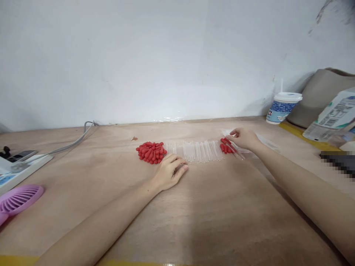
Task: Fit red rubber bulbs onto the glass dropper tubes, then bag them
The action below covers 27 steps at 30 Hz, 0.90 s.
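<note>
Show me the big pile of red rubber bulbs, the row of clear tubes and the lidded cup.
big pile of red bulbs (151,152), head view, middle of pile
row of clear tubes (198,151), head view, centre of row
lidded cup (281,109), head view, patterned side

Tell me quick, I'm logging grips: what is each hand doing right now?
Left hand: loosely curled on the table, fingertips at the clear tubes, holding nothing.
Right hand: pinching a clear tube beside the small red bulbs.
</note>
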Each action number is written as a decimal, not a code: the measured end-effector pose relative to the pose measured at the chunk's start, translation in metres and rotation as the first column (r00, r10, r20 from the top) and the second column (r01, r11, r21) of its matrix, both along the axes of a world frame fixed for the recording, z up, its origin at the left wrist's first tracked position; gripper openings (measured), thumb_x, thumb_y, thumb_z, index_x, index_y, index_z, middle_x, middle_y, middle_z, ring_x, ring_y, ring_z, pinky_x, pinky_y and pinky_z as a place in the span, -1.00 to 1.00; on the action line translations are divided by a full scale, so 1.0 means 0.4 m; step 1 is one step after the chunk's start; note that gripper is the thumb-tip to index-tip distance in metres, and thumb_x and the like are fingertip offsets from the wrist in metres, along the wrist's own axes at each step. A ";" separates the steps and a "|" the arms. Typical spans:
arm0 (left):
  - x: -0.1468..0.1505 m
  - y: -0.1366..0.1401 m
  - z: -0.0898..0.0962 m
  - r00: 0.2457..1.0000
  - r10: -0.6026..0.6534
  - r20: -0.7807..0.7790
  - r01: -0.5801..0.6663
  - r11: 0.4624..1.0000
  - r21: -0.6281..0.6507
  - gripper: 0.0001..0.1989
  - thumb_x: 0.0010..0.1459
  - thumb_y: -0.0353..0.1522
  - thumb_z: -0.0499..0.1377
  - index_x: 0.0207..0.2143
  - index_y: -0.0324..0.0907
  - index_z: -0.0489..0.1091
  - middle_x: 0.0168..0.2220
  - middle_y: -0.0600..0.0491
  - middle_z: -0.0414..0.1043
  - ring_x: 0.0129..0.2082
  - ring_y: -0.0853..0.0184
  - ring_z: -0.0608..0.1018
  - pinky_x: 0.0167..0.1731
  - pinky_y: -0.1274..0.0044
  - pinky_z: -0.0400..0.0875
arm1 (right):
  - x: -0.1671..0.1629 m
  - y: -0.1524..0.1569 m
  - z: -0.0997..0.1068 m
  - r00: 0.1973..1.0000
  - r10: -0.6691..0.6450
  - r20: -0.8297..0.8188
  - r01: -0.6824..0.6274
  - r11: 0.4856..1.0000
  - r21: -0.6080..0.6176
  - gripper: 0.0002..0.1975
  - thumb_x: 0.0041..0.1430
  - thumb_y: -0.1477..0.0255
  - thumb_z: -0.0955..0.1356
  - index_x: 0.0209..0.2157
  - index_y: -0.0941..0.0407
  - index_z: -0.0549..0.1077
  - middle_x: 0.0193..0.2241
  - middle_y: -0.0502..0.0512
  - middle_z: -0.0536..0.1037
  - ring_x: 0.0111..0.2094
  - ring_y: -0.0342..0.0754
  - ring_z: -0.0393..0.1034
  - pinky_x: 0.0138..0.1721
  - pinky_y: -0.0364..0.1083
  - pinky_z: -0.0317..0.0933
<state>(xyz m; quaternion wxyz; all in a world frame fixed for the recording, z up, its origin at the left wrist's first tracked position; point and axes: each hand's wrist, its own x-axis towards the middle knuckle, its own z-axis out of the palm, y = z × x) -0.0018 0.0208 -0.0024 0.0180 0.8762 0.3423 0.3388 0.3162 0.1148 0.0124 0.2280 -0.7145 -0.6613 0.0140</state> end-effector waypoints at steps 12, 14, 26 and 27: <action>0.000 0.000 0.000 1.000 0.020 -0.017 -0.020 1.000 -0.002 -0.81 0.15 -0.34 0.04 -0.30 -0.21 0.42 -0.33 -0.04 0.39 -0.30 0.32 0.40 -0.27 0.45 0.32 | 0.021 -0.088 0.051 0.933 0.328 0.147 -0.283 0.923 -0.261 -0.73 -0.23 0.44 0.32 -0.37 0.11 0.49 -0.43 0.02 0.49 -0.42 -0.08 0.34 -0.43 -0.17 0.14; 0.000 0.000 -0.002 1.000 0.029 -0.008 -0.029 1.000 0.008 -0.81 0.14 -0.34 0.04 -0.30 -0.21 0.42 -0.34 -0.03 0.38 -0.31 0.32 0.39 -0.28 0.45 0.32 | 0.018 -0.087 0.044 0.931 0.314 0.186 -0.263 0.930 -0.256 -0.72 -0.23 0.43 0.32 -0.37 0.11 0.50 -0.42 0.04 0.49 -0.42 -0.07 0.35 -0.43 -0.16 0.14; 0.001 0.000 0.000 0.993 0.106 0.042 -0.107 0.994 0.029 -0.82 0.14 -0.34 0.04 -0.38 -0.20 0.40 -0.38 -0.01 0.37 -0.34 0.31 0.36 -0.29 0.44 0.31 | 0.002 -0.095 0.059 0.886 0.309 0.347 -0.255 0.947 -0.192 -0.82 -0.18 0.43 0.31 -0.47 0.05 0.54 -0.53 0.04 0.51 -0.47 -0.06 0.34 -0.50 -0.14 0.04; 0.001 0.000 0.000 0.993 0.113 0.040 -0.114 0.993 0.026 -0.82 0.14 -0.34 0.03 -0.38 -0.20 0.40 -0.39 -0.01 0.37 -0.34 0.31 0.36 -0.29 0.44 0.31 | 0.005 -0.096 0.063 0.882 0.315 0.350 -0.263 0.946 -0.188 -0.82 -0.18 0.43 0.31 -0.47 0.05 0.54 -0.53 0.03 0.50 -0.48 -0.06 0.34 -0.50 -0.14 0.04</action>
